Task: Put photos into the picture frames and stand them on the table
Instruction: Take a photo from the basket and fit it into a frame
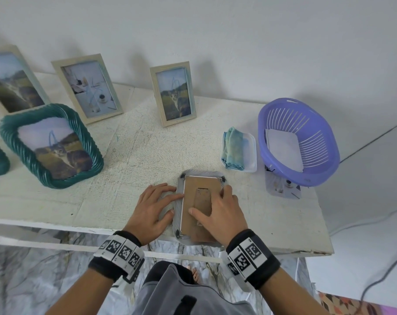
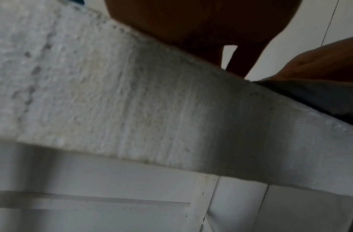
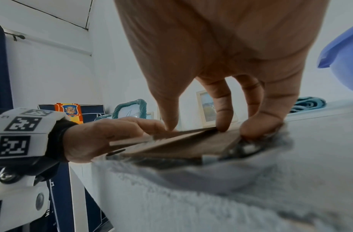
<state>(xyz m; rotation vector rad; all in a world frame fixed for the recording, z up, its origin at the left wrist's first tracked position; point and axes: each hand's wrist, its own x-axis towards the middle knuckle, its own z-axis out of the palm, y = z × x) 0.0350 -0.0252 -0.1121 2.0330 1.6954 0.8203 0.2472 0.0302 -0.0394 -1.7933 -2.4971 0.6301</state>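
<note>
Here, at the near edge of the table (image 1: 115, 201), a grey frame (image 1: 179, 201) lies face down, overhanging slightly, its brown backing board (image 1: 190, 214) pressed by the right hand (image 1: 222, 212) with fingertips bent while the left hand (image 1: 151, 208) rests flat-fingered against its side. I judge it still needs clipping and standing. Beyond lies open room mid-table, then four filled frames upright toward the wall, a fifth barely showing at left; the purple basket (image 1: 329, 160) holds paper.

Worktop (image 1: 129, 155) is white-painted, rough and grainy, kinda chipped at the front edge. The face-down frame (image 1: 179, 196) has a matt brown cardboard-looking backing board (image 1: 190, 214) with small dark clips. Basket (image 1: 315, 123) is glossy purple plastic, teal frame (image 1: 33, 169) looks shiny with a twisted rope texture, and the folded cloth (image 1: 235, 146) is soft blue-green fabric.
</note>
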